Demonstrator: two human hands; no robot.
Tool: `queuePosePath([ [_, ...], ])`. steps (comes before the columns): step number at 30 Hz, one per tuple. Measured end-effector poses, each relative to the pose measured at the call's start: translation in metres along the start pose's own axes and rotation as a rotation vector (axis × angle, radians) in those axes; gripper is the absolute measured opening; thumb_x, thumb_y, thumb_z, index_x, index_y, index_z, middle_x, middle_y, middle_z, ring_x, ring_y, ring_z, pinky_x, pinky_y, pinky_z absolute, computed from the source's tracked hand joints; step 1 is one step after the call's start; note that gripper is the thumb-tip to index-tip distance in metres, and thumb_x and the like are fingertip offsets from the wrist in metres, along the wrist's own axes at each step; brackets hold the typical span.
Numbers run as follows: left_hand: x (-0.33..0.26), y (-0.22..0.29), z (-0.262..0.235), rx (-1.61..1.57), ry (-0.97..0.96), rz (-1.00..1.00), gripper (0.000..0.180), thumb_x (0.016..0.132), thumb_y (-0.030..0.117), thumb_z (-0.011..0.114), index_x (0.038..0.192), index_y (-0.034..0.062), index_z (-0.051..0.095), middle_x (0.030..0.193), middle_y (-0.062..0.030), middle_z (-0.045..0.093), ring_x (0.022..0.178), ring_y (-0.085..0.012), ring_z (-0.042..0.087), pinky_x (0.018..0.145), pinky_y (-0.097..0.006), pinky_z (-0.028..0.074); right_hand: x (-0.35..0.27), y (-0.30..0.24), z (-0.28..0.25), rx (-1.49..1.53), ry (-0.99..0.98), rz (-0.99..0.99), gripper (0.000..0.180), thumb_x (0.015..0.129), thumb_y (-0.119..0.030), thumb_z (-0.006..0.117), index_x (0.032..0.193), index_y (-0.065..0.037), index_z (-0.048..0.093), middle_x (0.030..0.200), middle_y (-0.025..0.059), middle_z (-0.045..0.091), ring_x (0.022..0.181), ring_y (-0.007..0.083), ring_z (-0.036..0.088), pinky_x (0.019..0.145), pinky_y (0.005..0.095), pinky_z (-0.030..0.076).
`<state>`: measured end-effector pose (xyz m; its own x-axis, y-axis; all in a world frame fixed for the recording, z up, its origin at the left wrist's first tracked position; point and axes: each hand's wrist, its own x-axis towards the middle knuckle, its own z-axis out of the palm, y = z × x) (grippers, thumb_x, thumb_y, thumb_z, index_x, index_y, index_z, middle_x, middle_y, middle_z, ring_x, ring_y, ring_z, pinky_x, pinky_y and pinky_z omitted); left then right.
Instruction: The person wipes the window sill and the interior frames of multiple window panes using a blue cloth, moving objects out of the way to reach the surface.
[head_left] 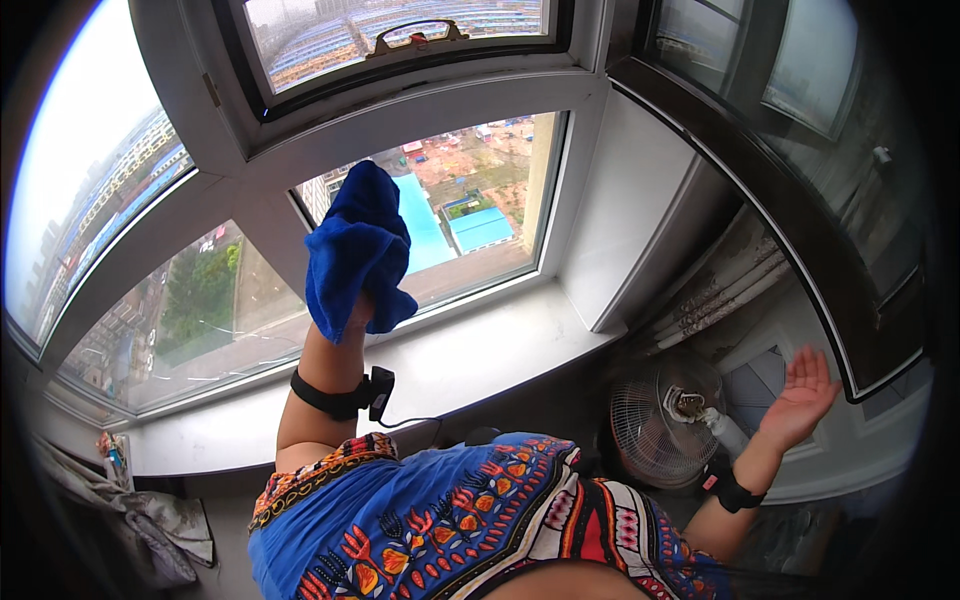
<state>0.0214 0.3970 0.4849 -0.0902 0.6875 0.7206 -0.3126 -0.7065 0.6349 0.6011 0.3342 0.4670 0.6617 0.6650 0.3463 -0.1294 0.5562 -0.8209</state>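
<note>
A blue cloth (358,245) is bunched over my left hand (360,314), hiding the fingers; only the wrist end shows below it. My left arm stretches out over the white windowsill (480,345), and the cloth lies against the lower window pane (500,185) near its left edge. Whether the hand presses on the glass or on the frame is hidden. On the right, my right hand (806,398) is empty, its palm up and fingers stretched, beside the dark lower edge of the open window sash (800,235).
A fan with a white wire guard (665,425) stands below the sill at right. Behind the sash hangs a patterned curtain (725,285). Above is a second window with a dark frame and handle (415,38). Grey fabric (165,530) hangs at lower left.
</note>
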Motion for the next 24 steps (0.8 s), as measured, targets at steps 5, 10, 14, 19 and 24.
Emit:
queuePosePath([
  [5, -0.035, -0.002, 0.013, -0.27, 0.058, -0.266, 0.08, 0.095, 0.062, 0.046, 0.148, 0.0026, 0.035, 0.143, -0.0142, 0.047, 0.127, -0.0286, 0.048, 0.111, -0.042, 0.036, -0.058, 0.116, 0.015, -0.374, -0.271, 0.554, 0.029, 0.102, -0.029, 0.052, 0.113, -0.002, 0.06, 0.1, 0.0115, 0.07, 0.086, 0.016, 0.068, 0.074, 0.0262, 0.052],
  [10, -0.045, -0.01, 0.042, -0.834, 0.105, -0.424, 0.087, 0.091, 0.06, 0.057, 0.154, 0.0082, 0.026, 0.153, -0.0112, 0.04, 0.138, -0.0264, 0.041, 0.115, -0.043, 0.031, -0.108, 0.148, 0.056, -0.548, -0.789, 0.616, 0.024, 0.101, -0.024, 0.053, 0.107, -0.003, 0.063, 0.094, 0.0077, 0.071, 0.082, 0.0135, 0.067, 0.073, 0.0247, 0.052],
  [14, -0.055, 0.006, 0.092, 0.109, -0.021, -0.232, 0.098, 0.079, 0.054, 0.077, 0.149, 0.0018, 0.03, 0.143, -0.015, 0.046, 0.131, -0.0295, 0.044, 0.111, -0.04, 0.033, -0.191, 0.176, 0.082, -0.524, -1.423, 0.45, 0.032, 0.095, -0.024, 0.059, 0.115, 0.0, 0.066, 0.097, 0.0131, 0.071, 0.092, 0.0226, 0.067, 0.084, 0.031, 0.052],
  [19, -0.001, -0.014, 0.116, 0.946, -0.432, 0.197, 0.099, 0.065, 0.048, 0.088, 0.135, -0.0044, 0.042, 0.116, -0.015, 0.056, 0.107, -0.0274, 0.054, 0.095, -0.034, 0.042, -0.26, 0.175, 0.189, -0.16, -1.851, 0.527, 0.041, 0.098, -0.038, 0.052, 0.118, -0.005, 0.066, 0.101, 0.0121, 0.071, 0.098, 0.0236, 0.066, 0.088, 0.0318, 0.05],
  [24, 0.025, -0.014, 0.119, 0.747, -0.654, 0.13, 0.065, 0.061, 0.03, 0.089, 0.11, -0.0013, 0.061, 0.099, -0.0142, 0.056, 0.089, -0.0321, 0.052, 0.08, -0.038, 0.042, -0.244, 0.197, 0.236, 0.381, -1.152, 0.476, 0.027, 0.098, -0.028, 0.058, 0.11, -0.006, 0.067, 0.106, 0.0072, 0.067, 0.103, 0.0165, 0.061, 0.092, 0.0314, 0.048],
])
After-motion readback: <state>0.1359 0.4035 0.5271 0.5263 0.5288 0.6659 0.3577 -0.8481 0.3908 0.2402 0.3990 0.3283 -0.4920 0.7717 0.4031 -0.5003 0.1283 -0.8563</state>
